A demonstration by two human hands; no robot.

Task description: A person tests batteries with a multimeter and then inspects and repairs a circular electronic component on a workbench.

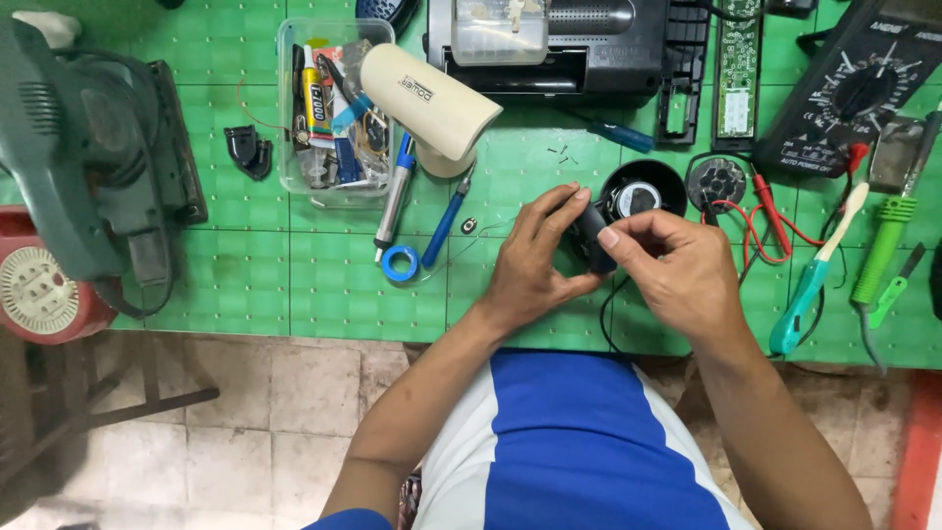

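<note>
While both hands meet over the near edge of the table (324, 285), which is covered in green gridded mat, the left hand (535, 260) and the right hand (677, 270) together grip a small black part (592, 238) between fingers and thumbs, just in front of a round black speaker shell (643, 191). Around them lie a clear plastic box (334, 108) of small tools, a cream hot-air gun (432, 103), a blue-handled soldering iron (395, 201), a ring of blue tape (400, 263), a black multimeter (859, 93) with red leads and a green sander (78, 147), while below the table edge a worn, stained tile floor (265, 422) shows
</note>
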